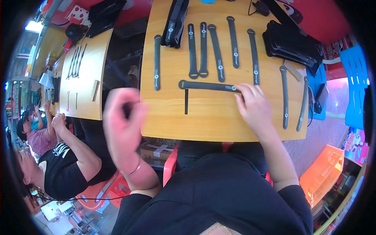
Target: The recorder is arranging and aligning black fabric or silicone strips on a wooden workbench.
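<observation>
Wooden table (211, 117) with dark grey straps laid out in rows, black stacks at its far edge. Right hand (252, 102) rests fingers-down, pressing the end of a horizontal strap (207, 85) that runs off to its left; short black strip (186, 102) lies just below that strap. Left hand (123, 125) is raised off the table's left edge, blurred, fingers curled loosely, holding nothing visible.

Each dark strap on your table (211, 117) carries a small pale label, e.g. on the strap under your right hand, label (233, 88) at its end. Cardboard box (154, 150) with pale tape sits below the table's near edge. Colourful printed package (355, 145) stands far right.
</observation>
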{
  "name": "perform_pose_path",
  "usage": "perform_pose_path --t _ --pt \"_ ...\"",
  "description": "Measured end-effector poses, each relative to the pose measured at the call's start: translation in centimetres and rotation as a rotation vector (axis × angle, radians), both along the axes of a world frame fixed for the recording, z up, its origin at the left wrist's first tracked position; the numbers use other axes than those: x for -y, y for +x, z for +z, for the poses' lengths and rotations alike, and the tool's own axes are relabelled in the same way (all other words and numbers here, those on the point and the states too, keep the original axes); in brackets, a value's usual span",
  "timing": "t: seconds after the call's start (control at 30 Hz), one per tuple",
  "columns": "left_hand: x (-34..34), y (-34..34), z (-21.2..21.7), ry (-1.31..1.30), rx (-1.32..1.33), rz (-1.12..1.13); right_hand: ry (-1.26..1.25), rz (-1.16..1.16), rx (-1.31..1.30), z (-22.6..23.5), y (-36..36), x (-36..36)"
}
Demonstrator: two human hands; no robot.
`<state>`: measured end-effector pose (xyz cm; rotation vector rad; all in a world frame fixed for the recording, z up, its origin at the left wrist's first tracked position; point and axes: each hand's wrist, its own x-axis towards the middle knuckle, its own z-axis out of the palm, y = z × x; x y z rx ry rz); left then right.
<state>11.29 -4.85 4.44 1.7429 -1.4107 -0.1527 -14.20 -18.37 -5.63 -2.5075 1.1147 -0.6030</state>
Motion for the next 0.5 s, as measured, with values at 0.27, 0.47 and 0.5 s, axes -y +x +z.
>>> perform_pose_path --t 0.27,0.47,0.5 --pt "6.1 0.4 -11.2 0.431 0.155 0.044 0.088 0.181 0.08 -1.5 7.6 -0.1" --pt "7.1 0.6 -11.2 0.499 0.024 0.004 0.191 0.12 0.067 -2.0 8.8 0.5" --pt "7.2 0.9 -11.2 0.491 0.026 -0.018 0.193 0.121 0.067 -2.1 8.8 0.6"
